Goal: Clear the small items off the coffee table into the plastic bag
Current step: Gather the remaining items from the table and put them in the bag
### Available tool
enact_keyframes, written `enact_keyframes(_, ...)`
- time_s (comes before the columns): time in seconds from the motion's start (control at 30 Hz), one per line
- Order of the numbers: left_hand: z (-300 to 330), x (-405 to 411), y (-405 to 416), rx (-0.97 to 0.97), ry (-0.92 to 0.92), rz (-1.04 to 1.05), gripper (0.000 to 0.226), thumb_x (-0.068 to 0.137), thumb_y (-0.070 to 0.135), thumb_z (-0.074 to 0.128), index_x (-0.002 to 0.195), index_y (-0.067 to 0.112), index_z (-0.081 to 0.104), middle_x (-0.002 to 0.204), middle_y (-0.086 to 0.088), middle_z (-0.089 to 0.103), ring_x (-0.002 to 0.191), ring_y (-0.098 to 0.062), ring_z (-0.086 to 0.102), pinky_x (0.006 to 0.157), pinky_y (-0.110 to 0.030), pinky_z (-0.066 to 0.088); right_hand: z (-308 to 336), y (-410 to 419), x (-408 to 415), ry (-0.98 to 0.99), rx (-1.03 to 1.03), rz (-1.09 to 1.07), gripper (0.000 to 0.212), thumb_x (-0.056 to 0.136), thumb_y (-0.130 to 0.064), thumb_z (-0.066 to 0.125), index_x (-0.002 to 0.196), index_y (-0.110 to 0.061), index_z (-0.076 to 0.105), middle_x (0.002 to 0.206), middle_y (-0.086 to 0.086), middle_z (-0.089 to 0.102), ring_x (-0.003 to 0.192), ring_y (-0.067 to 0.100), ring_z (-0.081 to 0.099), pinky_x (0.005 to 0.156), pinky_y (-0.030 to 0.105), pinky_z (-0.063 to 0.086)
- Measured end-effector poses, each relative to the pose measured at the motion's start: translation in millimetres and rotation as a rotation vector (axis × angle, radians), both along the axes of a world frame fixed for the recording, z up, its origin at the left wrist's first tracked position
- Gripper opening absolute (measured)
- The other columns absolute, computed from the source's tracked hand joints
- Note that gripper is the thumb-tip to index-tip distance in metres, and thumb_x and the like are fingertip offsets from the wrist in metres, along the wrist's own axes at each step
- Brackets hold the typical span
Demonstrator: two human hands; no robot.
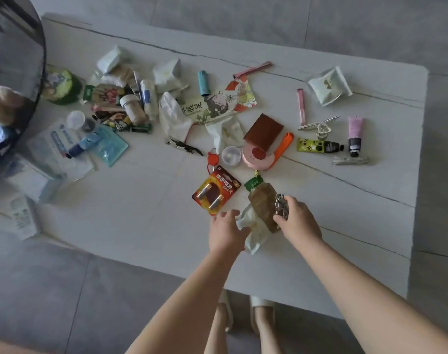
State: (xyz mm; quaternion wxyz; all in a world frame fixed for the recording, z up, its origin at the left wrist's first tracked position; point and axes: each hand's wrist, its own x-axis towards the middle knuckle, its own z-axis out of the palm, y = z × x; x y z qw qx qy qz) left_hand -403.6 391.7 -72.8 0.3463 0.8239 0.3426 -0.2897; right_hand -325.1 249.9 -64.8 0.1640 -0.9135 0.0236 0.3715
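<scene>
The right hand [298, 218] curls its fingers [281, 217] round a metal keyring [281, 204] just beside the brown pouch [262, 208] on the worktop [141, 213]. The left hand [226, 232], fingers loosely spread, touches a white wrapper [253, 229] under that pouch, with the battery pack [216, 190] just left of the pouch.

bright, even daylight | soft shadows | left edge blurred | wide-angle bowing
</scene>
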Motion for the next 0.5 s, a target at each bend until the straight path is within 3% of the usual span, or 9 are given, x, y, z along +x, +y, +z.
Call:
enact_keyframes(0.2,-38,8,-15,0.201,0.015,-0.181,0.061,0.084,0.046,0.063,0.137,0.028,0.039,0.133,-0.001,0.047,0.124,-0.024,0.039,0.101,-0.035,0.034,-37,8,5,-0.149,-0.112,0.057,0.056,0.088,-0.043,0.06,0.136,-0.023,0.04,0.123,0.009,0.047,0.115,0.029,0.047,0.072,0.034,0.044)
enact_keyframes(0.33,-45,10,-22,0.246,-0.009,-0.2,0.054,0.086,0.046,0.061,0.133,0.027,0.041,0.129,0.002,0.053,0.123,-0.024,0.04,0.102,-0.035,0.029,-47,11,10,-0.191,-0.075,0.023,0.035,0.089,-0.028,0.06,0.12,-0.018,0.05,0.114,0.011,0.052,0.104,0.03,0.053,0.064,0.031,0.037)
enact_keyframes(0.5,-38,13,-18,0.258,0.024,-0.187,0.039,0.086,0.046,0.06,0.115,0.02,0.054,0.114,0.0,0.056,0.11,-0.024,0.042,0.095,-0.033,0.033,-41,8,18,-0.176,0.046,0.0,0.034,0.085,-0.014,0.054,0.118,-0.009,0.047,0.111,0.016,0.047,0.086,0.033,0.052,0.063,0.031,0.039)
